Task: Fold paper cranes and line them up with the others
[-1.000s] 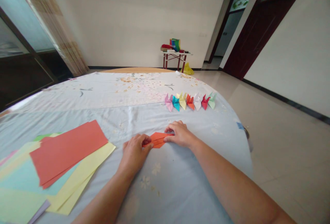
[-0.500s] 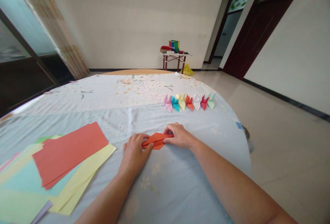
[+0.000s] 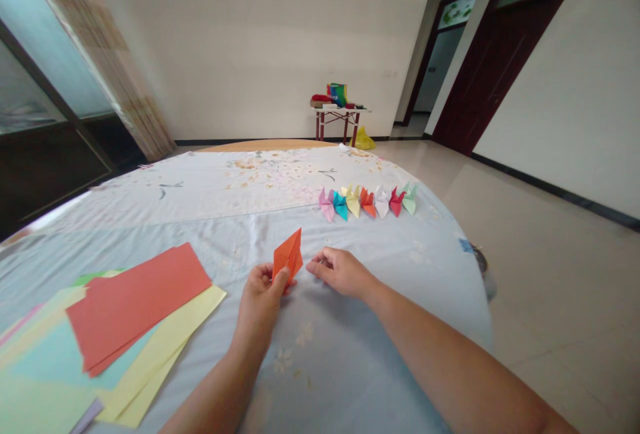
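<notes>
An orange piece of folded paper (image 3: 289, 255), shaped like a narrow diamond, stands tilted upward just above the cloth. My left hand (image 3: 265, 287) pinches its lower end, the thumb across the front and the fingers behind. To the right of the paper is my right hand (image 3: 343, 271), its fingers curled with the thumb and fingertips a little apart. Nothing shows between them, and they do not touch the paper. Farther back sits a row of several folded paper cranes (image 3: 367, 203) in pink, blue, yellow, orange, white, red and pale green.
Loose sheets lie at the left: red paper (image 3: 145, 307) over yellow paper (image 3: 165, 357) and other pastel colours. A floral cloth (image 3: 210, 187) covers the round table. By the far wall, a small table (image 3: 340, 111) holds a colourful bag (image 3: 337, 94).
My right hand has let go of the folded paper and moved slightly away from it. My left hand has turned the paper from lying flat to pointing upward.
</notes>
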`<state>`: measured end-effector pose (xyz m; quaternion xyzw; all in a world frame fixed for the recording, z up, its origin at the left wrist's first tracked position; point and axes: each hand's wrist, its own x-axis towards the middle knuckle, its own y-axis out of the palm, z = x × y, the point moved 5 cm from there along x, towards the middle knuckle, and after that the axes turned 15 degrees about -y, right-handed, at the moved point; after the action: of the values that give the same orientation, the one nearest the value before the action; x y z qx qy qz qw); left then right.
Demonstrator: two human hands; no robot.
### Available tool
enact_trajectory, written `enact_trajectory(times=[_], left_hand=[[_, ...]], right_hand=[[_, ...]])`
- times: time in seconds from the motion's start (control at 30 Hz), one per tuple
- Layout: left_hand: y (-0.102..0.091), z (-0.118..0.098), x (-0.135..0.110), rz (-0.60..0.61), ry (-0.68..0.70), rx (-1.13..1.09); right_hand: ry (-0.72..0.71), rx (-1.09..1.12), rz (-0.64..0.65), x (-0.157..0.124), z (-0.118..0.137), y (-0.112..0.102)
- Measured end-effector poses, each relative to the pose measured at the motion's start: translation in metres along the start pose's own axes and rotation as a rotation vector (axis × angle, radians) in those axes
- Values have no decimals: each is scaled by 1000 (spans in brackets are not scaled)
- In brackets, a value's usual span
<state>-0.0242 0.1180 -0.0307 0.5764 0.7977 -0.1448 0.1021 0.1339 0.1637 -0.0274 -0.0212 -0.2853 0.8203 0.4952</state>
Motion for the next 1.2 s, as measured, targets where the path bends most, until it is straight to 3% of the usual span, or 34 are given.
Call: enact_trajectory(times=[0.1,0.23,0.33,0.43,0.57,0.67,0.83,1.03,1.2], left_hand=[[18,2,-10,154,-5,34],[31,-4,-26,261,160,220],[24,-7,-33,171,210,484],[7,-19,-37,4,351,537],[-3,-35,-39,-172,608,578],[5,-36,-39,-164,756,755],[11,-29,-33,-103,733,975],[11,-24,-30,-92,721,1051],[14,-25,-33,-41,715,1052]], right_hand=[[26,227,-49,3,-3,8],[82,446,-145,8,-5,11],[57,447,-167,11,-4,6],[-24,303,-138,14,-4,-2],[-206,1,39,21,1,-3],[-367,-159,144,23,9,3],[-425,-303,85,18,17,-3],[-446,-399,375,2,23,-3],[-457,-422,365,1,20,-9]])
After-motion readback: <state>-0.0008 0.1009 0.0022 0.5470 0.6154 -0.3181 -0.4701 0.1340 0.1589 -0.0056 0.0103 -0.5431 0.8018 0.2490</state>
